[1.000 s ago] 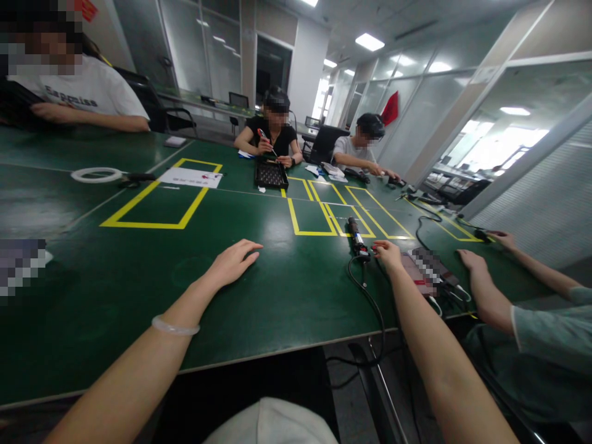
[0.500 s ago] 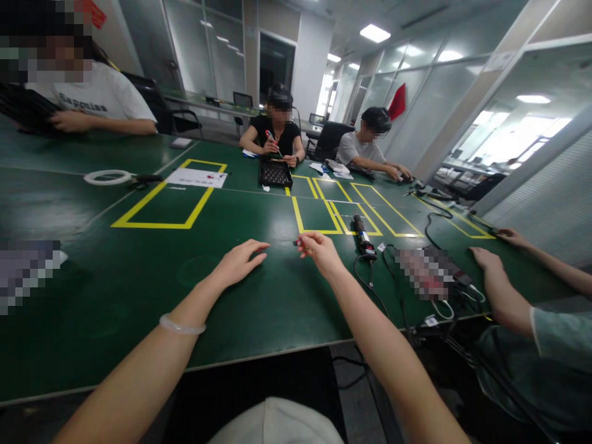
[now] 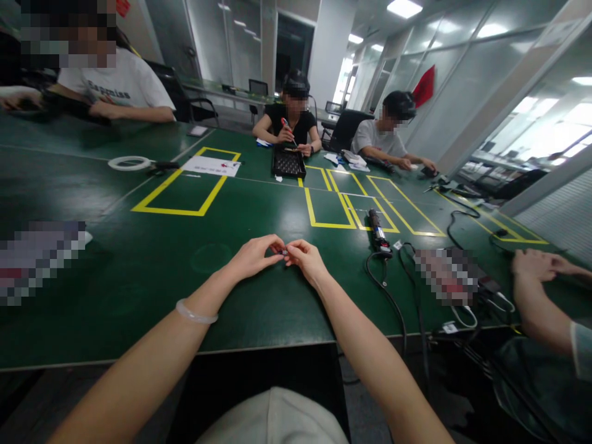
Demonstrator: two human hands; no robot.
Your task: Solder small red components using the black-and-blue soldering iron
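Green counter [image 3: 139,277] lies under both your hands, which meet at its middle. Your left hand [image 3: 253,256] and right hand [image 3: 306,259] pinch 1 tiny part [image 3: 283,251] between narrowed fingers [image 3: 277,245], thumbs and forefingers nearly touching, just above the surface. Farther right, a black electric screwdriver [image 3: 377,229] lies on its cable beside the yellow tape boxes [image 3: 326,209]. Beyond, a black tray [image 3: 288,164] sits before a seated person.

Dark lettering was seen on a co-worker's white T-shirt [image 3: 121,84], far beyond the left hand [image 3: 253,257], but could not be read.
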